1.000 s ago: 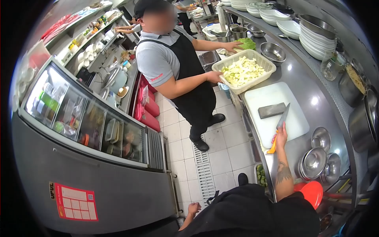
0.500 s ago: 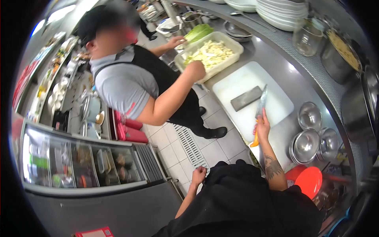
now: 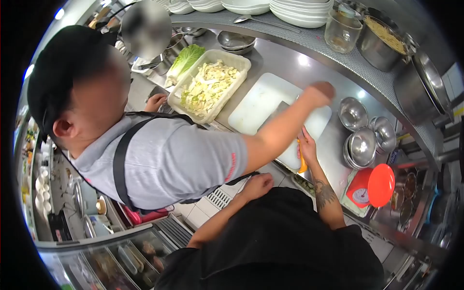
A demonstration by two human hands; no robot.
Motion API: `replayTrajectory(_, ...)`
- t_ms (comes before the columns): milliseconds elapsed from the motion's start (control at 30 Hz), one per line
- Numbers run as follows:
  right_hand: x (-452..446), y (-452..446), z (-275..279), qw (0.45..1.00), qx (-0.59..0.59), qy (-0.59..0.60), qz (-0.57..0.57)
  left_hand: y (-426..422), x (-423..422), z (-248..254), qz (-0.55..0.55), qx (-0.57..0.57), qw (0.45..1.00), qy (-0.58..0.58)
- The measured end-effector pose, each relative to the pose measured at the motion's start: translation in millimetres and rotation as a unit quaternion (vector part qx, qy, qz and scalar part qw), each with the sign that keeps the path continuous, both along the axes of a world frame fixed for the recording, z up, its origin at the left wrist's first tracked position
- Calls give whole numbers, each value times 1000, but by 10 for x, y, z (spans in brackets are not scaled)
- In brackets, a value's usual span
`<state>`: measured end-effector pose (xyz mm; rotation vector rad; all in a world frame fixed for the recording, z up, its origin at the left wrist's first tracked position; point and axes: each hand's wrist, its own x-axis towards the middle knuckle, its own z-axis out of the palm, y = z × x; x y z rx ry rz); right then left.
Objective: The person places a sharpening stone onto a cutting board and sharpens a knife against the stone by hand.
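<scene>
My right hand (image 3: 308,146) is closed around the yellow handle of a knife (image 3: 303,165) at the near edge of a white cutting board (image 3: 251,104). The co-worker's forearm crosses in front and hides most of the blade. On the board lies a grey sharpening stone (image 3: 274,115), partly covered by that same arm. My left hand (image 3: 259,186) is held low in front of my black apron, its fingers curled in, with nothing seen in them.
A co-worker (image 3: 169,154) leans in from the left, one hand (image 3: 319,94) stretched over the board. Behind stand a tub (image 3: 227,101) of chopped cabbage and a lettuce-like head (image 3: 186,60). Steel bowls (image 3: 361,147) and a red scale (image 3: 360,191) are at right, below a shelf (image 3: 309,43).
The co-worker has come closer and swung an arm across the board, above my right hand. My view has shifted. My right hand still holds the knife; my left stays curled.
</scene>
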<state>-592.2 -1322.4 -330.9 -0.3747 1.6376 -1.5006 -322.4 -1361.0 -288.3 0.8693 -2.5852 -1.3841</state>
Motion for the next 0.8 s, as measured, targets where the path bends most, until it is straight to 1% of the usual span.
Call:
replayTrajectory(67,-15,-9,-198,1000,-1,12,-24,29,-190,378,-96,14,995,23)
replayTrajectory(133,-30,-6,-283,999,4,10,-46,149,-389,844,-220,56,968,106)
replayTrajectory(233,53,-13,-155,997,9,2,-78,453,-704,1656,-381,126,884,239)
replayTrajectory(300,14,27,-143,996,9,-4,-90,664,-855,2177,-457,167,813,321)
replayTrajectory(333,0,46,-219,997,6,27,-73,767,-918,2403,-482,184,779,356)
replayTrajectory(400,-53,33,-461,998,0,60,-29,961,-1038,2791,-512,208,719,422)
replayTrajectory(433,-47,66,-462,997,8,73,-25,1035,-1070,2944,-509,214,700,453)
replayTrajectory(467,-107,39,-644,996,26,83,-24,1131,-1125,3032,-506,214,681,485)
replayTrajectory(500,-38,41,-455,992,26,121,-27,1216,-1164,3132,-502,211,662,516)
replayTrajectory(533,-5,38,-425,992,-1,119,-49,1290,-1203,3218,-496,208,646,542)
replayTrajectory(567,-26,37,-374,996,2,82,-27,1343,-1228,3280,-490,201,632,566)
replayTrajectory(600,-29,26,-321,999,9,46,-5,1389,-1257,3336,-484,190,621,587)
replayTrajectory(667,72,78,44,999,1,43,4,1459,-1266,3394,-470,167,606,619)
replayTrajectory(700,102,82,136,999,0,45,-1,1461,-1269,3449,-465,160,602,629)
replayTrajectory(800,60,69,90,999,11,32,23,1546,-1305,3465,-445,128,591,661)
